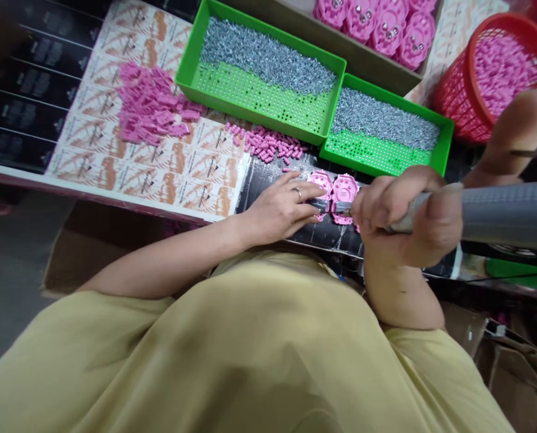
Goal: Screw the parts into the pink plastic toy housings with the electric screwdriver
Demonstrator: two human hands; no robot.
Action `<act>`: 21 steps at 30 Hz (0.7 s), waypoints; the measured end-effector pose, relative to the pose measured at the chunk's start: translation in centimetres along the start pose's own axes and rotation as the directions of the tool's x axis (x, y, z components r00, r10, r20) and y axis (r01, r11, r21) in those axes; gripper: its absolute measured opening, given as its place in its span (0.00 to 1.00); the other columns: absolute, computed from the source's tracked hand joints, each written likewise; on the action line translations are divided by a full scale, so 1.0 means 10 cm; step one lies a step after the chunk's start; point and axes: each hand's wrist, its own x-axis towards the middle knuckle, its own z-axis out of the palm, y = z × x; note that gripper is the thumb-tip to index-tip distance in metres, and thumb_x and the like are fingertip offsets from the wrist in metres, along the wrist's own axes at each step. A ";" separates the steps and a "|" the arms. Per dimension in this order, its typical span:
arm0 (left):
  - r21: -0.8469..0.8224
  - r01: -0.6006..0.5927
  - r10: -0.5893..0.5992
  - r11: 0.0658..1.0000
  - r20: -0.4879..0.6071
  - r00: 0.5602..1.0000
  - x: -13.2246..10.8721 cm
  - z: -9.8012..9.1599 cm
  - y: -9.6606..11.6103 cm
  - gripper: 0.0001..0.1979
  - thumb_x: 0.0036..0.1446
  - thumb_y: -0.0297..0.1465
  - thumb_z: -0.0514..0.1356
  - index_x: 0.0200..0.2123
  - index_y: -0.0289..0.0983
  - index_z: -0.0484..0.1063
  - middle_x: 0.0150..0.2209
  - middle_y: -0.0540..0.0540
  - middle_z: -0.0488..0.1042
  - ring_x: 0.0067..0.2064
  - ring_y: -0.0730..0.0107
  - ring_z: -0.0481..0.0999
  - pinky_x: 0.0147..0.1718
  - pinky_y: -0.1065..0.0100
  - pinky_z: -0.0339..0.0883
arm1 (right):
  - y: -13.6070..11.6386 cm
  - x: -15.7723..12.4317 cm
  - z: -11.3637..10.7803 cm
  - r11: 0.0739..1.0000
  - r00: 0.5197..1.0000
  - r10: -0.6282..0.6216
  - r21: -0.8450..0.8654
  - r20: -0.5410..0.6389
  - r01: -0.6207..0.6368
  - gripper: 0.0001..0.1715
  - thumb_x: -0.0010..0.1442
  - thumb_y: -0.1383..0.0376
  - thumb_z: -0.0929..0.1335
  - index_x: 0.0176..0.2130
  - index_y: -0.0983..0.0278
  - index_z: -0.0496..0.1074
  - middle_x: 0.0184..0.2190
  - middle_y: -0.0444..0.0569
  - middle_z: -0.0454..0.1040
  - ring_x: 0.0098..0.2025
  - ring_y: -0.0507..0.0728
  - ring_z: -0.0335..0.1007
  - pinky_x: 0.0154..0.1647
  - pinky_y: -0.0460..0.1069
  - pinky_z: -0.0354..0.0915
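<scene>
My left hand (282, 207) lies on the dark table surface with fingers together, pressing on a pink round plastic part (321, 183). A second pink round part (344, 191) sits right beside it. My right hand (401, 216) is wrapped round the grey handle of a power screwdriver (498, 213), whose tip (335, 207) points left onto the pink parts between both hands. A ring shows on my left hand.
Two green trays (191, 60) (444, 150) behind hold several silver screws. A pile of small pink pieces (268, 144) and a heap of pink flat parts (148, 105) lie on the left. A red basket (457, 90) of pink bits and a cardboard box (371, 63) of finished pink parts stand at the back right.
</scene>
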 end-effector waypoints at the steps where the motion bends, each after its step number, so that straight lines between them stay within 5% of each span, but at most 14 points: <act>1: 0.007 0.023 -0.023 1.000 -0.019 1.000 0.01 -0.01 0.01 0.11 0.65 0.36 0.58 0.35 0.39 0.78 0.51 0.43 0.77 0.53 0.60 0.75 0.59 0.50 0.62 | -0.05 0.00 0.02 0.999 0.999 -0.028 0.031 -0.015 0.029 0.27 0.58 0.53 0.68 0.15 0.61 0.57 0.09 0.38 0.51 0.09 0.47 0.48 0.08 0.47 0.51; 6: -0.046 0.084 -0.087 0.995 -0.063 0.994 0.02 0.01 0.04 0.11 0.61 0.37 0.61 0.30 0.39 0.77 0.48 0.44 0.79 0.54 0.58 0.73 0.58 0.48 0.60 | -0.13 -0.07 0.04 0.999 0.998 0.044 0.016 -0.034 -0.044 0.26 0.58 0.53 0.69 0.16 0.59 0.61 0.10 0.39 0.56 0.12 0.50 0.54 0.12 0.49 0.56; 12: -0.058 0.126 -0.128 0.990 -0.033 0.991 0.04 0.01 0.04 0.12 0.62 0.38 0.60 0.29 0.40 0.76 0.48 0.46 0.78 0.54 0.59 0.73 0.59 0.48 0.57 | 0.02 -0.07 0.00 0.997 0.998 -0.026 0.071 0.064 0.022 0.22 0.59 0.56 0.66 0.17 0.58 0.60 0.11 0.40 0.58 0.11 0.50 0.48 0.11 0.50 0.51; 21: -0.052 0.084 -0.086 0.995 -0.043 0.995 0.01 0.00 0.01 0.13 0.63 0.39 0.59 0.29 0.39 0.75 0.49 0.47 0.78 0.55 0.59 0.72 0.61 0.48 0.55 | -0.02 -0.03 0.08 1.000 1.000 -0.010 0.010 0.003 0.010 0.26 0.58 0.55 0.69 0.18 0.60 0.56 0.10 0.37 0.52 0.10 0.48 0.49 0.11 0.48 0.51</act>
